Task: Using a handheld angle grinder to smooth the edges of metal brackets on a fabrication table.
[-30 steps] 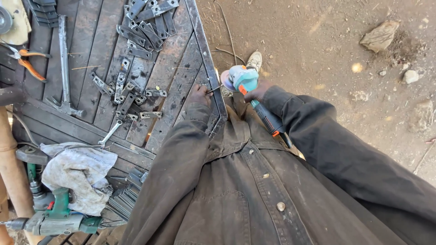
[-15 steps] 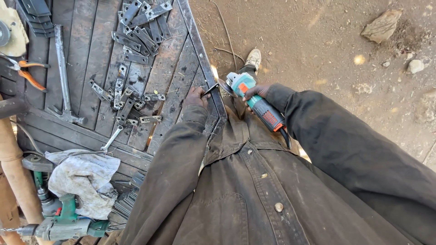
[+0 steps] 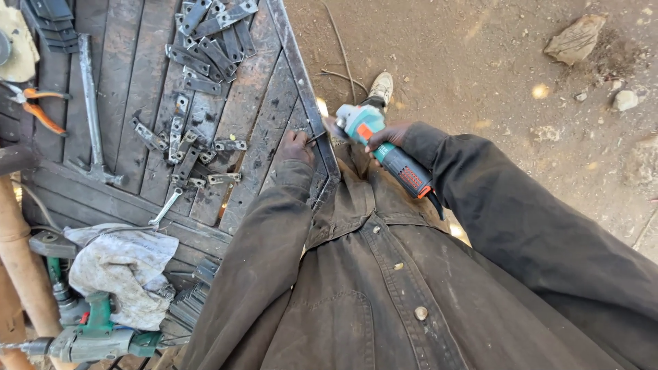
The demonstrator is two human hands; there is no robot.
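Note:
My right hand point(image 3: 389, 136) grips a teal and black angle grinder point(image 3: 384, 147), its head close to the steel rim point(image 3: 301, 75) of the dark wooden workbench. My left hand point(image 3: 296, 146) rests on the bench next to that rim and pinches a small flat metal piece point(image 3: 316, 138) right beside the grinder's head. Both arms wear dark brown jacket sleeves. My light shoe point(image 3: 379, 88) stands on the dirt past the rim.
Several small perforated metal brackets point(image 3: 185, 147) and flat bars point(image 3: 212, 34) lie across the bench. Orange-handled pliers point(image 3: 34, 106), a long steel clamp point(image 3: 92, 116), a wrench point(image 3: 164, 207), a dirty rag point(image 3: 123, 270) and a green drill point(image 3: 89, 339) sit at left. Stones point(image 3: 574, 40) lie on the ground.
The grinder has swung from pointing downward beside the rim to sit with its head nearer the left hand's metal piece. My view has shifted slightly; the left hand has stayed on the bench edge.

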